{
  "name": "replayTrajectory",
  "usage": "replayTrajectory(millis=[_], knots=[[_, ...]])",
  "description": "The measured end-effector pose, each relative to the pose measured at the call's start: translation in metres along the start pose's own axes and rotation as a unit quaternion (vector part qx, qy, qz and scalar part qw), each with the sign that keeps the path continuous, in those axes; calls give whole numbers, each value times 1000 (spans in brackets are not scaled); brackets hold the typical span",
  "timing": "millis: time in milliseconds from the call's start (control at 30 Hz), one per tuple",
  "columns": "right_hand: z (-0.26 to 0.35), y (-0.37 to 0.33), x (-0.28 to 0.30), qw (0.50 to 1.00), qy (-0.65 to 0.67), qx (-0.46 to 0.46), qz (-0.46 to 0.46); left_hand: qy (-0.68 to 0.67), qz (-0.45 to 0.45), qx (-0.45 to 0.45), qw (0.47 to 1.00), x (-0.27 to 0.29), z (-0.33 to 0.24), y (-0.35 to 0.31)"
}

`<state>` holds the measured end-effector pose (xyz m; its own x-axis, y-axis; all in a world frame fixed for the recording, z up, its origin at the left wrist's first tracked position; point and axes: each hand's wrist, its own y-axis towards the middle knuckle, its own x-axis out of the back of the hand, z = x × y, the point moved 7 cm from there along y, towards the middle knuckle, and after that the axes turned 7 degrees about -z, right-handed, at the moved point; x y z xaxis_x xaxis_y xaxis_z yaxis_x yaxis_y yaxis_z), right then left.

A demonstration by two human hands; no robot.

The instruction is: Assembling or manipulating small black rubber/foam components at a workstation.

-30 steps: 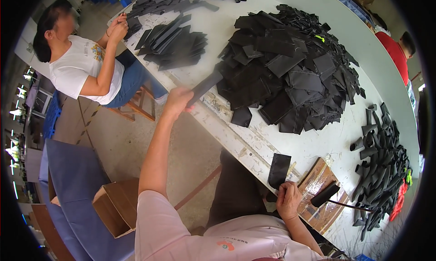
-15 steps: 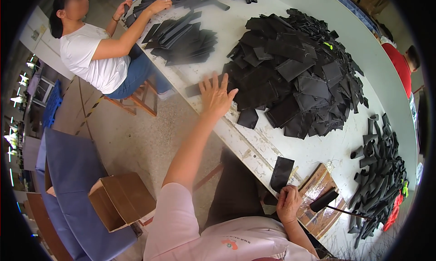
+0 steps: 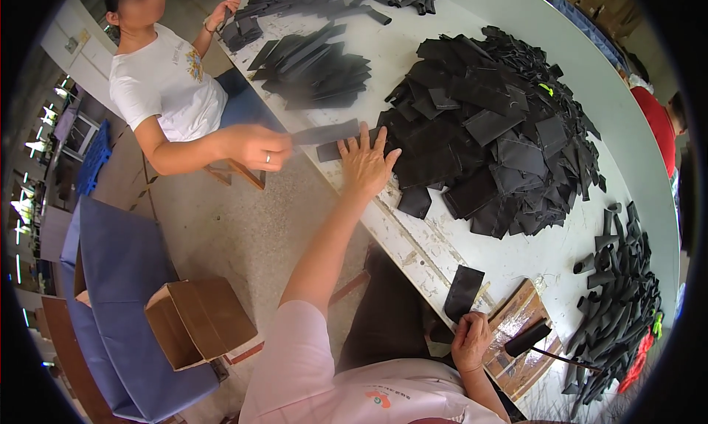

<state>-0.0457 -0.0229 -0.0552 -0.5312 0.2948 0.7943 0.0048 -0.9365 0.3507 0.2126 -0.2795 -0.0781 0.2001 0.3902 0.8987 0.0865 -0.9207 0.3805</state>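
Note:
My left hand (image 3: pixel 366 166) lies with fingers spread at the near edge of the big pile of flat black fabric pieces (image 3: pixel 487 136). Its fingertips rest on a dark fabric strip (image 3: pixel 330 152). Just beyond them, a co-worker's hand (image 3: pixel 258 147) holds out another black strip (image 3: pixel 326 133) over the table edge. My right hand (image 3: pixel 470 341) is closed, its fingers gripping the lower end of a black rectangular fabric piece (image 3: pixel 464 291) at the table edge. Beside it, a black fabric tube (image 3: pixel 528 337) sits on a thin dark rod above a wooden board (image 3: pixel 520 313).
Black rolled tubes (image 3: pixel 612 299) are heaped at the right, with a red bundle (image 3: pixel 636 361) beside them. Black strips (image 3: pixel 317 66) lie stacked farther back on the white table (image 3: pixel 435 251). On the left stand an open cardboard box (image 3: pixel 210 321) and a blue-covered stack (image 3: pixel 122 254).
The co-worker's arm has swung toward me, bringing a black strip close to my left hand. My left hand stays spread on the table, and my right hand still grips its fabric piece.

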Motion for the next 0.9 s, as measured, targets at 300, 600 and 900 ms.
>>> replayTrajectory(millis=[300,600,900], knots=[[-1,0,-1,1000,3,1,6,-21,-22,-2,1000,3,0,0],[-1,0,0,1000,4,-1,5,-167,-17,32,985,21,1,-2],[-1,-1,-1,1000,2,5,2,2,-89,59,994,6,11,0]])
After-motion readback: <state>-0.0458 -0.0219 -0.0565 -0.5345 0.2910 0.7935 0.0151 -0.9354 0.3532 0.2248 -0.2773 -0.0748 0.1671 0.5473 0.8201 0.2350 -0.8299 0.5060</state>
